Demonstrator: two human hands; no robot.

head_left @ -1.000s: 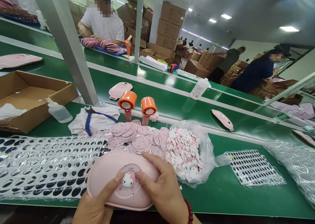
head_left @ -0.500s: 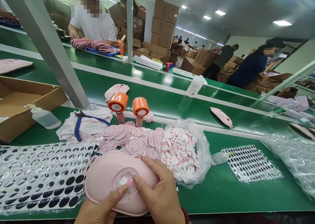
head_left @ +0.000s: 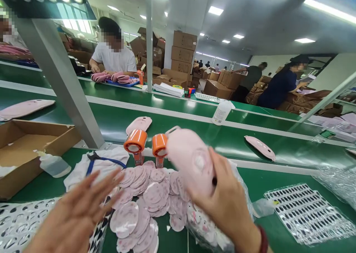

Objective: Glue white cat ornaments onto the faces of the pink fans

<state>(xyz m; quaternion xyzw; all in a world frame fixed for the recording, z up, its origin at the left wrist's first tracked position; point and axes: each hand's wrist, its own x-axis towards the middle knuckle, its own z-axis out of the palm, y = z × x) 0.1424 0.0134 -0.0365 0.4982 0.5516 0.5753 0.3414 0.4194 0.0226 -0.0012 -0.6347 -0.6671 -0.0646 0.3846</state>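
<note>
A pink oval case [head_left: 189, 160] with a round emblem is held up in my right hand [head_left: 228, 197], slightly blurred by motion. The case is tilted above the bench, its far end beside an orange handheld fan [head_left: 159, 146]. My left hand [head_left: 75, 216] is off the case, fingers spread and holding nothing, over the sheet of black oval stickers [head_left: 22, 223]. Between the hands lie piles of round pink printed discs [head_left: 130, 219]. Under my right forearm sits a plastic bag of white kitten-face pieces [head_left: 205, 227], partly hidden.
Another orange fan [head_left: 135, 143], blue-handled pliers [head_left: 105, 159] on white cloth, a squeeze bottle [head_left: 54, 164] and a cardboard box [head_left: 36, 141] stand left. More pink cases [head_left: 260, 148] lie on the green belt [head_left: 233, 140]. A grey post [head_left: 66, 86] rises at left. A co-worker [head_left: 114, 56] sits opposite.
My left hand has let go of the case and opened. My right hand has lifted the case up and forward, away from the bench edge. The view has tilted up.
</note>
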